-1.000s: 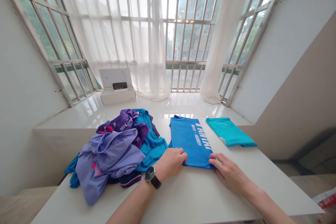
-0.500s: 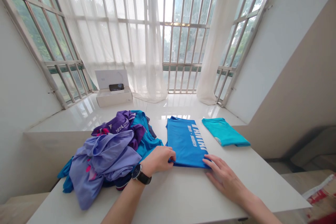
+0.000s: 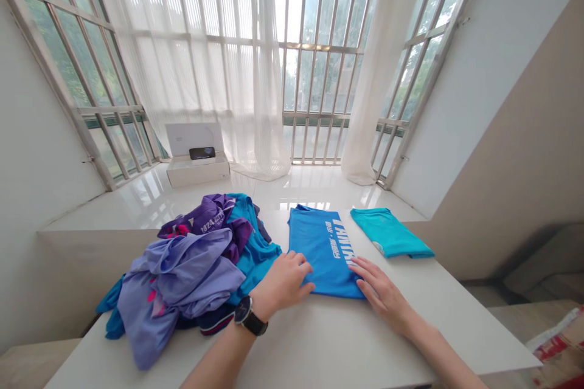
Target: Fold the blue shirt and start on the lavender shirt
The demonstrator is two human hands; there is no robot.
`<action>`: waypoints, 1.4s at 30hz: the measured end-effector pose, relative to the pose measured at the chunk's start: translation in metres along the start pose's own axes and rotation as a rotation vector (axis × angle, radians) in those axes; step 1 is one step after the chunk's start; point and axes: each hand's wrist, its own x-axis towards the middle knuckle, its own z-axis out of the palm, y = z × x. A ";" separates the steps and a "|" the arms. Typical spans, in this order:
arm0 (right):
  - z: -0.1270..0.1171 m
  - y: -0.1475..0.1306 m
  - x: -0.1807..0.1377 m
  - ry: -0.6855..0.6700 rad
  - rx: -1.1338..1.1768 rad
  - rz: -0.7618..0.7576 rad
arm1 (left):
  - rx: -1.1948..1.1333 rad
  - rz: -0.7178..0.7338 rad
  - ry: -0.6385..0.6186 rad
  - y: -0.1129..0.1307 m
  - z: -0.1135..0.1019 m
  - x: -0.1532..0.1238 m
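Note:
A blue shirt (image 3: 325, 249) with white lettering lies folded lengthwise on the white table (image 3: 328, 346). My left hand (image 3: 283, 281), with a black watch on the wrist, rests on the shirt's near left corner with fingers curled over the cloth. My right hand (image 3: 378, 290) lies flat on the near right corner, fingers stretched out. Neither hand lifts the fabric.
A heap of purple, lilac and teal clothes (image 3: 187, 261) covers the table's left side. A folded teal shirt (image 3: 390, 233) lies at the far right. Beyond are a glossy white window ledge, an open white box (image 3: 197, 161) with a dark device, curtains and barred windows.
Both hands have slid a little further onto the near edge of the blue shirt, the right one flattening on it. The camera view shifted slightly.

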 end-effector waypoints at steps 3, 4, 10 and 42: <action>-0.002 -0.001 0.009 -0.121 -0.028 0.016 | 0.026 0.096 0.037 0.015 0.010 0.002; -0.004 -0.003 0.010 -0.145 -0.038 0.023 | 0.034 0.109 0.019 0.018 0.013 0.002; -0.021 -0.034 -0.003 -0.178 -0.058 0.016 | 0.077 -0.015 0.008 0.014 0.009 0.004; -0.018 -0.019 -0.069 -0.163 -0.313 0.206 | 0.124 -0.292 0.168 -0.012 0.034 0.005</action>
